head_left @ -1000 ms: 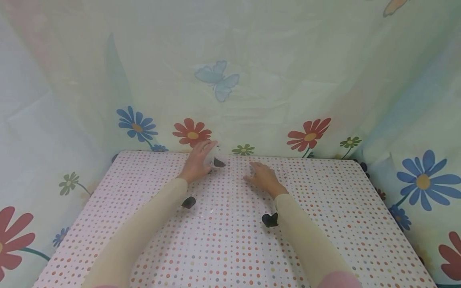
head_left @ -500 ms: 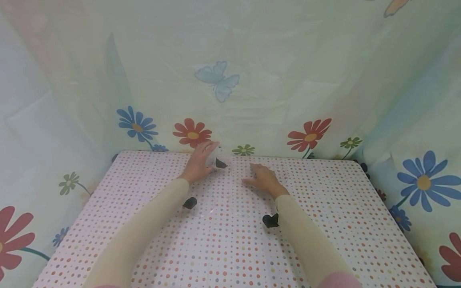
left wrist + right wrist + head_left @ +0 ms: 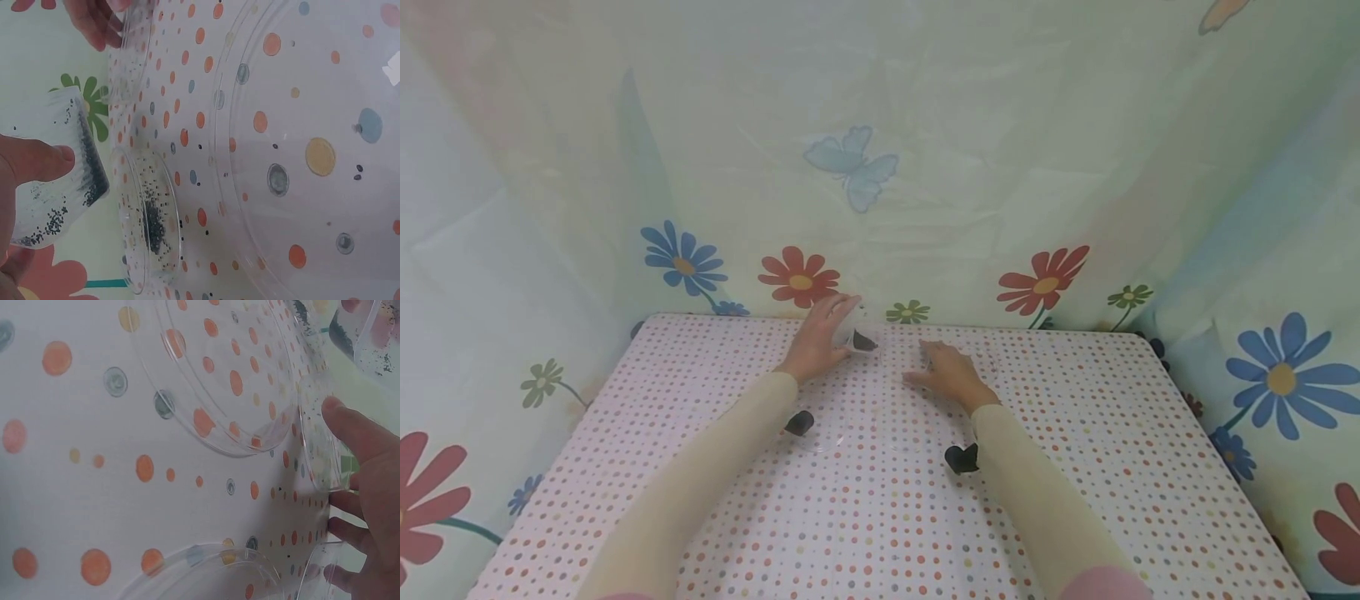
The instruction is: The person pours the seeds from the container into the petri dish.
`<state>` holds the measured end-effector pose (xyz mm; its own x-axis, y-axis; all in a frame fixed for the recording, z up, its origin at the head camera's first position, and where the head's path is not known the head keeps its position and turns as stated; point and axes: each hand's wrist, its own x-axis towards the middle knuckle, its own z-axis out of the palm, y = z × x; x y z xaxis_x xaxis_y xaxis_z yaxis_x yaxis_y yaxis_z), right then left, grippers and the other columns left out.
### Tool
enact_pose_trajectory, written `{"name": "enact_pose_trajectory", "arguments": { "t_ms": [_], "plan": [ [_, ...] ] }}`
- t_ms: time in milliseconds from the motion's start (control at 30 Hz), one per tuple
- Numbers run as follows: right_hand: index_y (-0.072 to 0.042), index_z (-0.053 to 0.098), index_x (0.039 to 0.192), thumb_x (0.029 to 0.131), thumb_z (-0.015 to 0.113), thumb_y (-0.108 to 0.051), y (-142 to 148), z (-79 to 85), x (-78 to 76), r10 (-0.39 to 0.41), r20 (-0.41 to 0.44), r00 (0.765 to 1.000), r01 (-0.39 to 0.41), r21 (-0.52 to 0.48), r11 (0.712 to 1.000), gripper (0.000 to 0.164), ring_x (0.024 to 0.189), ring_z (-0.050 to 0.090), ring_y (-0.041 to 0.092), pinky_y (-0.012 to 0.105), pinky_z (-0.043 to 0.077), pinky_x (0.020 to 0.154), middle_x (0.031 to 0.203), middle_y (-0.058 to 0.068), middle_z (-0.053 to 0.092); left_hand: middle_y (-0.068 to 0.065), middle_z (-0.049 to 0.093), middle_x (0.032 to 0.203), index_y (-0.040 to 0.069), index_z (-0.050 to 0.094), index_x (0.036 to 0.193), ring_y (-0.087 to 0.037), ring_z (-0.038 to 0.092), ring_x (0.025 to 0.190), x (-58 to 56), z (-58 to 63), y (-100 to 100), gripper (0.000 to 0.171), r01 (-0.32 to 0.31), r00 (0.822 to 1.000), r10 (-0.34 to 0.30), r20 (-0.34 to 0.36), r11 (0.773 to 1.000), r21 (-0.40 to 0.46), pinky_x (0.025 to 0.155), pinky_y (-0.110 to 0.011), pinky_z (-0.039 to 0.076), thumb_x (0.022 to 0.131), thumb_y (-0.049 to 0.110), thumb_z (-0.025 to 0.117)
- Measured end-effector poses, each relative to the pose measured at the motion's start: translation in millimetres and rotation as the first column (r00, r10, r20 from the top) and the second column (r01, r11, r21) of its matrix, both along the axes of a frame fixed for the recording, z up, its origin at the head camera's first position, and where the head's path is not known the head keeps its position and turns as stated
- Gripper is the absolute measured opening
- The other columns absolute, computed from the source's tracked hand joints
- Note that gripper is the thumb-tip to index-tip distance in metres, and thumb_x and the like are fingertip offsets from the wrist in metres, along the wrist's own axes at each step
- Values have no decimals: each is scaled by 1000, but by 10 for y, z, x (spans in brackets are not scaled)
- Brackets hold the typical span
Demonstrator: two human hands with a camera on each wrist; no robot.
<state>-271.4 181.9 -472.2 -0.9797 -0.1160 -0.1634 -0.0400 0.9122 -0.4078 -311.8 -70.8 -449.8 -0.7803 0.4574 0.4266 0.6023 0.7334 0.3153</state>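
Note:
My left hand (image 3: 820,337) grips a tilted, clear cup-like container (image 3: 53,115) near the table's far edge. Small black grains (image 3: 94,159) lie in it, heaped along one side. Close beside it is a shallow clear round dish (image 3: 179,212) with a pile of the same grains in it. My right hand (image 3: 953,375) is low over the table to the right, thumb and fingers spread apart. By its thumb stands another clear dish (image 3: 309,447) with a few dark specks; whether the fingers touch it, I cannot tell.
Larger clear round dishes (image 3: 244,452) stand nearer on the dotted tabletop (image 3: 880,517); glare makes their edges faint. Several stray grains (image 3: 358,172) show among the printed dots. A flowered curtain (image 3: 955,208) rises behind the table.
My left hand has shifted slightly to the right with the container. The right hand has kept almost the same place.

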Motion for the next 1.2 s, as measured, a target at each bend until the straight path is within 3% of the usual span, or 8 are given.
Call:
{"name": "enact_pose_trajectory", "arguments": {
  "t_ms": [400, 1200],
  "plan": [
    [-9, 32, 142, 79, 61, -54, -27, 39, -7, 14, -8, 1000, -14, 26, 1000, 83, 135, 31, 33, 55, 24, 110, 143, 13, 40, 1, 35, 141, 30, 27, 143, -18, 30, 133, -8, -18, 47, 89, 29, 1000, -29, -4, 999, 12, 107, -39, 37, 70, 12, 75],
    [-10, 31, 142, 79, 62, -52, -27, 47, -3, -7, 20, 1000, 6, 21, 1000, 82, 136, 29, 32, 56, 22, 110, 145, 12, 37, 0, 34, 142, 26, 28, 143, -18, 29, 134, -14, 24, 257, 87, 68, 996, -71, -57, 996, -50, 109, -37, 33, 71, 10, 74]
  ]
}}
